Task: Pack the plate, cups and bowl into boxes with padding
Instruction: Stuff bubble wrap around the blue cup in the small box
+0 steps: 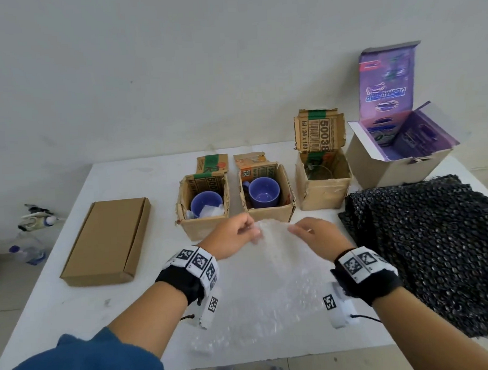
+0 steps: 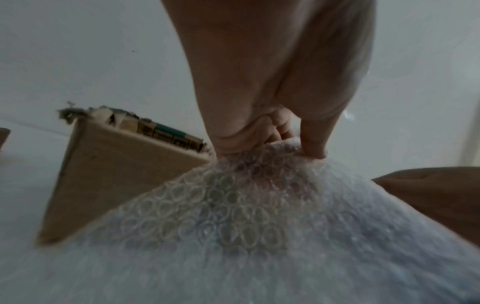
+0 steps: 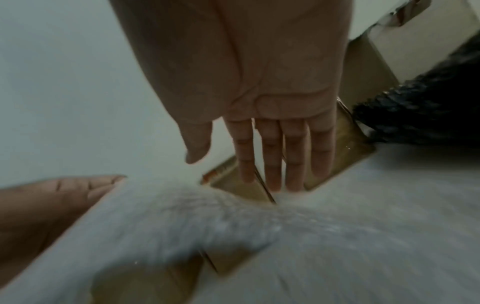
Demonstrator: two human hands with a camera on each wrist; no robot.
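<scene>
Left forearm carries a blue sleeve (image 1: 77, 360) pushed back above the wrist. Each wrist wears a black band (image 1: 182, 282) topped by a ring of white blocks printed with black square-code markers (image 1: 200, 261); a further white tag with the same kind of marker hangs below each band. A thin black cord (image 1: 366, 317) trails from the right-wrist unit.

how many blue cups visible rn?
2. One blue cup in the left open box, one in the box beside it. Other boxes could hide more.
</scene>
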